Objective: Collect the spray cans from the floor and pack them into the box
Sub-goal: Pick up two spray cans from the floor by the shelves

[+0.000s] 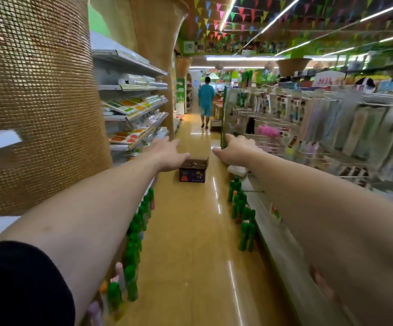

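Both arms reach forward. The left hand [167,154] and the right hand [235,151] have their fingers spread loose and hold nothing. The open-topped box [193,171] sits mid-aisle at 12 o'clock, just beyond the hands. A left row of spray cans [133,245] hugs the shelving [132,118] edge at 7 o'clock. A right row [246,234] stands at 5 o'clock against the rack base [284,243]. A glossy strip of floor [190,255] runs between the two rows up to the box.

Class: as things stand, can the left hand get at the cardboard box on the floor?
Probably not yet. The left hand is stretched out, empty, above the floor; the cardboard box stands farther down the aisle. Nothing blocks it: bare floor between the spray cans leads there.
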The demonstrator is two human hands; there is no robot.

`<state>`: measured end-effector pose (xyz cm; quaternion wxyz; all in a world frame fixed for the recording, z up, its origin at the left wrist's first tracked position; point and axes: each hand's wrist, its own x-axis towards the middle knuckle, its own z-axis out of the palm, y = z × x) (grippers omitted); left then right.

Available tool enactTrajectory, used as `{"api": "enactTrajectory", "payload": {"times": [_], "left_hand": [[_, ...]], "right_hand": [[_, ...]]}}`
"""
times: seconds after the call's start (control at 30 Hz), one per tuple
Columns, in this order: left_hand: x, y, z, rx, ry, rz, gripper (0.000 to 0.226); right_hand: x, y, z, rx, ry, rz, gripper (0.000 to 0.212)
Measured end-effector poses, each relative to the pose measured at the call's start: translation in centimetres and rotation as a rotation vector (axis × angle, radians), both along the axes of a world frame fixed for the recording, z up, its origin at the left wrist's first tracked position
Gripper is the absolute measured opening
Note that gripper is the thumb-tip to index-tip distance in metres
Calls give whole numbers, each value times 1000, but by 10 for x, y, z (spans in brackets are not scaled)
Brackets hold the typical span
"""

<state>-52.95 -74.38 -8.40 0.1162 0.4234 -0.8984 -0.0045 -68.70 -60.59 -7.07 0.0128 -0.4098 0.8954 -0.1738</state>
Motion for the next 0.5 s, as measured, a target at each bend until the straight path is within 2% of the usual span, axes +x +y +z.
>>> {"api": "enactTrajectory", "payload": {"times": [0.17, 0.3, 0.5], "left_hand": [[-86, -95, 24, -30, 63, 1, 77], [-138, -158, 25, -71, -16, -24, 78], [-214, -278, 12, -44, -24, -16, 77]], "right_hand": [[-80, -99, 12, -27, 0, 7, 79], [-125, -167, 13, -24, -2, 21, 79], [-200, -286, 0, -18, 22, -4, 80]]}}
